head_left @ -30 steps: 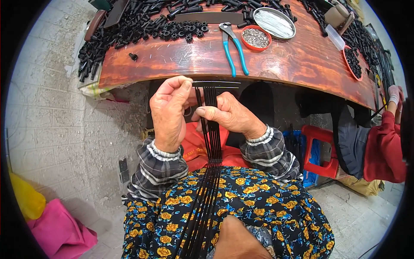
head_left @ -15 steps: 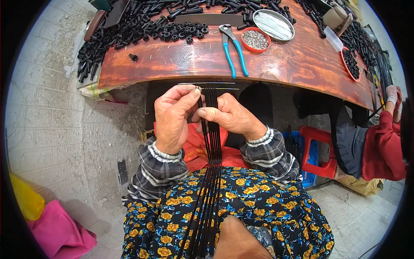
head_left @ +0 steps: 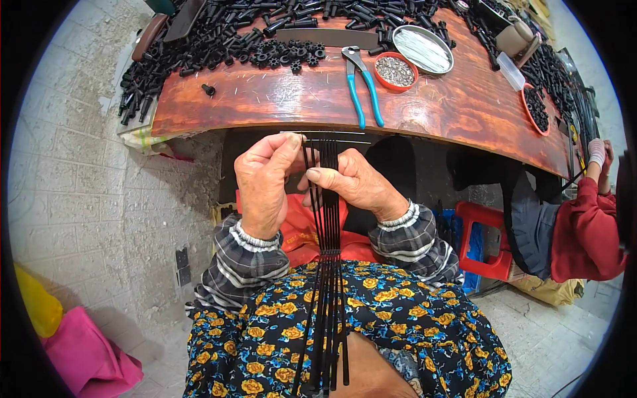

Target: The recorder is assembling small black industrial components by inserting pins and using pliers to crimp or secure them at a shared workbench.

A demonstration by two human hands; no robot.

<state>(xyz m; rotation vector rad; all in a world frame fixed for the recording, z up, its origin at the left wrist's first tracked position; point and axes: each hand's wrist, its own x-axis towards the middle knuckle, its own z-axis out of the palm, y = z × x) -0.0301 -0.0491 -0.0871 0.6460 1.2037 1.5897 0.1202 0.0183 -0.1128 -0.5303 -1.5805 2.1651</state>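
Note:
Both hands are raised in front of the table's near edge, around a bundle of thin black umbrella ribs (head_left: 330, 225). The tips of the ribs stand in a row at the top, where two thin metal wires (head_left: 352, 141) run across them. My left hand (head_left: 264, 186) pinches the left end of the wires with thumb and forefinger, beside the leftmost ribs. My right hand (head_left: 363, 184) grips the ribs from the right, its thumb across their front. A joined band (head_left: 330, 253) crosses the ribs lower down. Below it they hang over a flowered apron (head_left: 265, 338).
On the wooden table (head_left: 232, 106) lie blue-handled pliers (head_left: 374, 99), a red bowl (head_left: 398, 89) of small metal pieces, a round tray (head_left: 452, 61) of white strands and heaps of black plastic parts (head_left: 245, 50). At right, another person in a red sleeve (head_left: 590, 229) works near a red stool (head_left: 494, 270).
The view has shifted slightly. The hanging rib ends have swung a little rightward and spread apart. My left hand has moved slightly left, still pinching at the wires; my right hand keeps its grip.

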